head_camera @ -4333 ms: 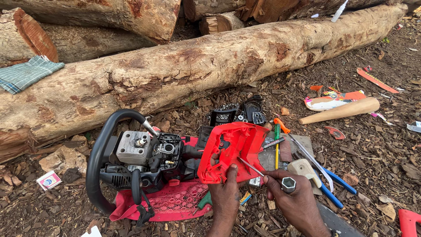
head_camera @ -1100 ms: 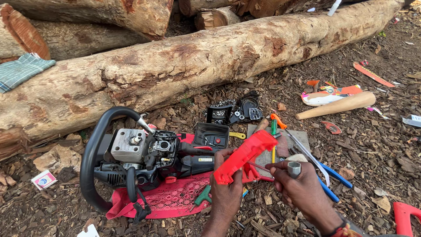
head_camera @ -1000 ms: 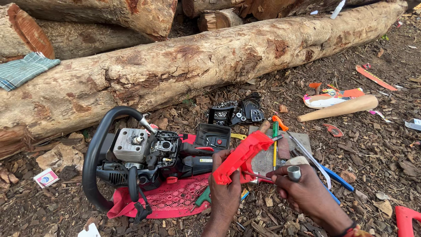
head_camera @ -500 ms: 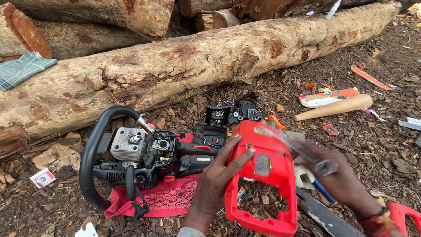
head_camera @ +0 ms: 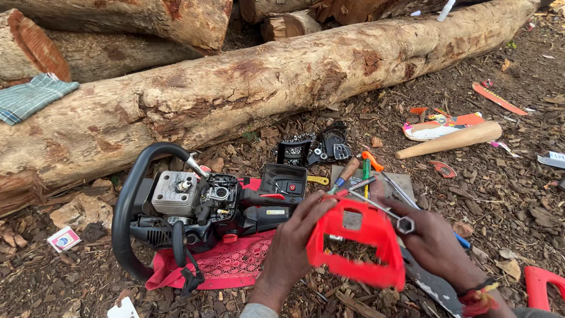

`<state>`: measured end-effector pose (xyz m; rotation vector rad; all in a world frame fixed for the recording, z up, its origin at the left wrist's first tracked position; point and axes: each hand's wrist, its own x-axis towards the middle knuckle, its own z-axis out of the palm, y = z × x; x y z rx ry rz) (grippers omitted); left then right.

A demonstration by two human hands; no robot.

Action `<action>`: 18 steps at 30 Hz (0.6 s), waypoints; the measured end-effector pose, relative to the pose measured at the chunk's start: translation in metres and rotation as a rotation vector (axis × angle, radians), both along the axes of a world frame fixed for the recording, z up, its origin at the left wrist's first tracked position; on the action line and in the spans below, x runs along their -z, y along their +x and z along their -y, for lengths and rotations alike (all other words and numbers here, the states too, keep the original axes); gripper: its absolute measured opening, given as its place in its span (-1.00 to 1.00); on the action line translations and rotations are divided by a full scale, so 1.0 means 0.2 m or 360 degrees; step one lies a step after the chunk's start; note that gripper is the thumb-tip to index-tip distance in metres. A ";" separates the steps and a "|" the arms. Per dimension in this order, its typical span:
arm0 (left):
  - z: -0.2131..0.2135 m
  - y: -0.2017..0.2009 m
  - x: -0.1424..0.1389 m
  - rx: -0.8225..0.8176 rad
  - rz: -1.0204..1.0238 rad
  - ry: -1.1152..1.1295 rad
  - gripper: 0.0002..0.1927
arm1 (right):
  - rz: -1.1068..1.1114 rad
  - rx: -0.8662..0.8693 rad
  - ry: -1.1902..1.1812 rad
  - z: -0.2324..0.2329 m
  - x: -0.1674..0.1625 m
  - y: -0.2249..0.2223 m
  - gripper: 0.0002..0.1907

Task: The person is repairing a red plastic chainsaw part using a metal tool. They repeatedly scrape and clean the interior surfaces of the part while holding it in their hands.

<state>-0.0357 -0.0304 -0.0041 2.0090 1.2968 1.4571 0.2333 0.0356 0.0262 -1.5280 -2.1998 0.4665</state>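
Note:
My left hand [head_camera: 294, 244] grips the left edge of a red plastic chainsaw cover [head_camera: 356, 244], held flat above the ground. My right hand [head_camera: 432, 241] holds its right side and pinches a metal socket wrench [head_camera: 388, 215] that lies across the cover. To the left, a partly stripped chainsaw body [head_camera: 200, 209] with a black loop handle rests on a red cloth [head_camera: 226, 265]. Its engine and cylinder are exposed.
A long log [head_camera: 265, 94] lies across the ground behind. Loose tools [head_camera: 359, 174] and black parts [head_camera: 312, 150] lie on wood chips beside a grey slab. A wooden handle [head_camera: 450, 140], a checked cloth [head_camera: 32, 97] and a red part [head_camera: 544, 285] lie around.
The red cover has been turned from edge-on to flat and lowered between both hands. My right hand with the wrench moved onto its right side.

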 end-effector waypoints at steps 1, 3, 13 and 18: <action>-0.03 0.02 0.01 -0.0042 0.0094 -0.0080 -0.42 | -0.0235 0.0210 -0.0122 -0.01 0.01 0.00 -0.44; -0.08 0.05 0.05 -0.0131 0.0292 -0.0257 -0.57 | -0.0713 0.0355 -0.0182 -0.03 0.01 0.01 -0.57; -0.22 -0.01 0.28 -0.0480 0.0879 -0.0411 -0.67 | -0.1186 0.0067 -0.0033 0.02 0.03 0.01 -0.74; -0.23 0.01 0.30 -0.0420 0.0925 -0.0286 -0.65 | -0.0747 0.0221 -0.0574 0.07 0.09 -0.17 -0.76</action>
